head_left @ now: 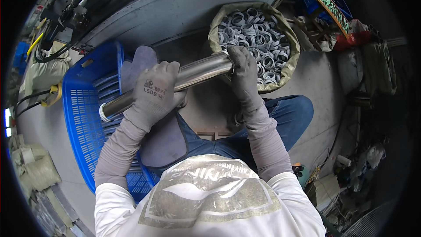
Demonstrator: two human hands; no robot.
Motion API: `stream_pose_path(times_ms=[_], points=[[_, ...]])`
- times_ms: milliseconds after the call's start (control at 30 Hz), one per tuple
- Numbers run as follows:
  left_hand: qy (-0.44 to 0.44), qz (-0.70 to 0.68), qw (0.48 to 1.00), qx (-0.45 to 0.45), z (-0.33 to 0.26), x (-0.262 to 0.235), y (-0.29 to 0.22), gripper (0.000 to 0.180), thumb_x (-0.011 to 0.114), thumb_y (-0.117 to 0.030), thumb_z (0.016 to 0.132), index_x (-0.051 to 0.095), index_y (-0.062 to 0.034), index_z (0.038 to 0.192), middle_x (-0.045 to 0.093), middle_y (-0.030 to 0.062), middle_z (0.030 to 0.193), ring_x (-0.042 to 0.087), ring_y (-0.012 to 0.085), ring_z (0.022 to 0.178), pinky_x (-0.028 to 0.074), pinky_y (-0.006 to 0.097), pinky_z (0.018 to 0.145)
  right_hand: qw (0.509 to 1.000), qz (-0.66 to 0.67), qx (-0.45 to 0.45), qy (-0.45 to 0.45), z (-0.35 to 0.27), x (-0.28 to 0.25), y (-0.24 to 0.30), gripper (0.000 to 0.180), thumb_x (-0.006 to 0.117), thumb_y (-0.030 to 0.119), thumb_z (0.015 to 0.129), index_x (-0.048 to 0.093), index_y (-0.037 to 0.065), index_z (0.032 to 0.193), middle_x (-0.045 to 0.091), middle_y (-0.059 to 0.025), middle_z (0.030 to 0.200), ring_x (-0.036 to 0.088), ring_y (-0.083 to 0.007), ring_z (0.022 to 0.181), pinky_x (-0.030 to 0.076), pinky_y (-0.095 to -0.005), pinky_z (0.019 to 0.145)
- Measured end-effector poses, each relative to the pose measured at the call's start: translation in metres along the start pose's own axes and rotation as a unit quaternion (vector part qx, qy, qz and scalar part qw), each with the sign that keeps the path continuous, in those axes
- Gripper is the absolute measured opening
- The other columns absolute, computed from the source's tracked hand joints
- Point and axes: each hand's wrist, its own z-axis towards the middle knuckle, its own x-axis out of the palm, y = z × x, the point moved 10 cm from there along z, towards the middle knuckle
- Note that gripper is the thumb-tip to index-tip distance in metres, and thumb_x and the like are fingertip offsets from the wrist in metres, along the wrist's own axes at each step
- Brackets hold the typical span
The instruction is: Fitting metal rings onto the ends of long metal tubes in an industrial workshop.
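Observation:
A shiny metal tube (204,73) lies slantwise across my lap, its right end farther away and higher in the picture. My left hand (158,87), in a grey glove, is wrapped round the tube left of its middle. At the right end my gloved right hand (244,68) closes over the tube's mouth. A pale ring (103,113) sits on the tube's left end, above the blue basket. Some pale edge shows beside my right fingers, but the glove hides most of that end. Under my left forearm, a grey pad (164,145) covers my left thigh.
At my left stands a blue plastic basket (68,105) with several metal tubes (105,87) in it. Ahead to the right, an open woven sack (294,55) is full of grey rings (258,39). A grey metal panel (175,15) runs along the far side. Clutter lines the right.

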Motion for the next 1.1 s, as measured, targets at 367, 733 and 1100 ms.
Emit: stream_pose_path(times_ms=[367,733,1100], points=[[0.053,0.066,0.996,0.001,0.003,0.009,-0.006,0.043,0.084,-0.028,0.072,0.057,-0.0083,0.099,0.065,0.0086,0.092,0.069,0.0251,0.091,0.055,0.038,0.08,0.911,-0.309,-0.273,0.017,-0.014,0.037,0.056,0.033,0.049,0.022,0.103,0.071,0.0,0.111,0.072,-0.0136,0.11,0.072,-0.026,0.097,0.056,-0.0348,0.086],[0.066,0.08,0.995,0.0,-0.008,-0.006,0.009,0.065,0.082,-0.02,0.071,0.056,-0.0046,0.129,0.064,0.0175,0.11,0.062,0.0369,0.106,0.047,0.048,0.094,0.9,-0.335,-0.278,0.017,0.028,0.004,0.02,0.034,0.054,0.02,0.102,0.065,0.0,0.127,0.07,-0.0125,0.12,0.066,-0.0225,0.107,0.052,-0.0336,0.096],[-0.047,0.052,0.996,-0.046,-0.023,-0.014,0.04,0.063,0.081,-0.019,0.07,0.059,-0.0045,0.128,0.065,0.0154,0.105,0.064,0.034,0.101,0.05,0.046,0.091,0.792,-0.548,0.243,-0.117,0.069,-0.204,-0.213,0.063,0.053,0.053,0.095,0.072,-0.004,0.114,0.07,-0.0306,0.119,0.066,-0.0445,0.118,0.05,-0.0528,0.102]])
